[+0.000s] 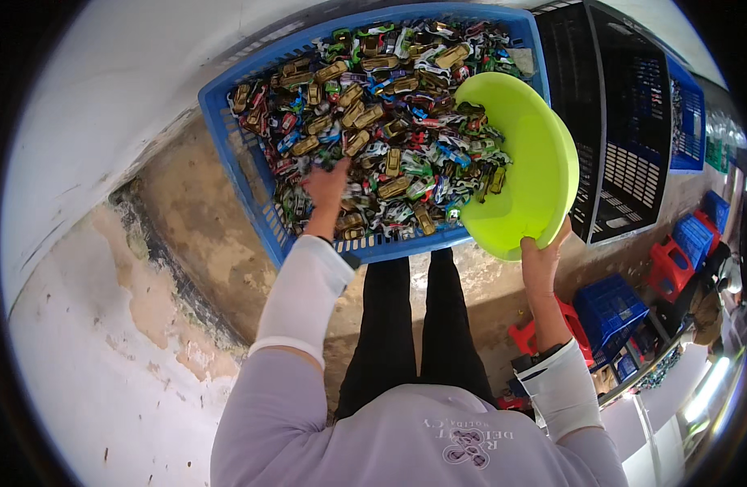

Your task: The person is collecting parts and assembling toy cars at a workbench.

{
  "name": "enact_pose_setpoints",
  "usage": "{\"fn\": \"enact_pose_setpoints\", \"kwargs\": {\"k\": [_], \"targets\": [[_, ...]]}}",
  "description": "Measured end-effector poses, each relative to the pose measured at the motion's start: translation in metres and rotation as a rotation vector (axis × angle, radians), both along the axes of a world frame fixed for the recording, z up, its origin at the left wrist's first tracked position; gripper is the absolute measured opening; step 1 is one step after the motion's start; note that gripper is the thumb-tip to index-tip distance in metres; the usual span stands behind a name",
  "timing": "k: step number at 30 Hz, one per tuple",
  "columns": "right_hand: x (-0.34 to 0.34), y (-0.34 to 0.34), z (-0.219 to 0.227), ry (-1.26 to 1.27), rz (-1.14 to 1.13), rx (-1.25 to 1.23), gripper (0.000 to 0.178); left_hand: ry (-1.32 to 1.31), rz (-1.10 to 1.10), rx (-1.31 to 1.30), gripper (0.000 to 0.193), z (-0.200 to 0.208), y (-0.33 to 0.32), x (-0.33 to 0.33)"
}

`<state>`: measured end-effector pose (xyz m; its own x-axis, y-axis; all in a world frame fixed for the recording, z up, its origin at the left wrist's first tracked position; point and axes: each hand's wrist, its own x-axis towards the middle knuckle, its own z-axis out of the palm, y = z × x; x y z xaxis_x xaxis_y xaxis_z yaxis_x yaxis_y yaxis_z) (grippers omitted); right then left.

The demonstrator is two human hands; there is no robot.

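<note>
The fingers of the left hand (329,191) are a little bent and point down into the toy cars (361,114), left of the middle of the frame. They are blurry and their tips are hard to see, so I cannot tell how far apart they are or if they have hold of a car. The right hand (542,264), right of the middle, is closed on the rim of a bowl (544,178), with the thumb on the near edge and the other fingers mostly hidden behind it.

The bowl is bright yellow-green, round and smooth, and it tips toward the cars. Some cars are by its left edge, but I cannot tell which are inside it. The cars fill a big blue crate (406,247) at the top of the frame. Many are gold, and others are green, white, red, blue and black, all in a jumble.

The light purple shirt (422,438) at the bottom has pale letters and a loopy picture, both upside down. The lower edge cuts the shirt off. Black crates (633,130) stand at the upper right. Red stools (670,272) sit below them, and things near the right rim look bent and tiny
</note>
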<state>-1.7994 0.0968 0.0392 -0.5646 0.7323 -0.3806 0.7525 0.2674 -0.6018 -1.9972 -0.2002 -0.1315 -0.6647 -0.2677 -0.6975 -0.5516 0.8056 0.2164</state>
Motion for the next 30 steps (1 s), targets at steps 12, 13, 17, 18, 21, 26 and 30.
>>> {"fn": "enact_pose_setpoints", "kwargs": {"k": [12, 13, 17, 18, 21, 26, 30], "targets": [[-0.006, 0.004, 0.008, -0.04, -0.013, -0.025, 0.077, 0.16, -0.207, 0.339, 0.061, 0.057, 0.166, 0.056], [-0.005, 0.006, 0.008, -0.014, -0.024, -0.03, 0.076, 0.166, -0.221, 0.375, 0.061, 0.062, 0.186, 0.063], [0.0, 0.011, -0.004, 0.048, -0.025, -0.046, 0.075, 0.338, -0.237, 0.454, 0.054, 0.08, 0.237, 0.093], [0.0, 0.011, -0.005, 0.046, -0.022, -0.048, 0.075, 0.429, -0.233, 0.588, 0.05, 0.083, 0.24, 0.096], [0.002, 0.018, -0.005, -0.023, -0.081, -0.088, 0.075, 0.412, -0.051, 0.97, 0.045, 0.1, 0.234, 0.096], [-0.001, 0.016, -0.002, 0.015, -0.073, -0.086, 0.074, 0.513, 0.085, 0.593, 0.027, 0.056, 0.11, 0.051], [-0.001, 0.019, -0.002, 0.005, -0.104, -0.111, 0.073, 0.082, 0.041, 0.081, 0.07, 0.027, 0.027, 0.03]]}}
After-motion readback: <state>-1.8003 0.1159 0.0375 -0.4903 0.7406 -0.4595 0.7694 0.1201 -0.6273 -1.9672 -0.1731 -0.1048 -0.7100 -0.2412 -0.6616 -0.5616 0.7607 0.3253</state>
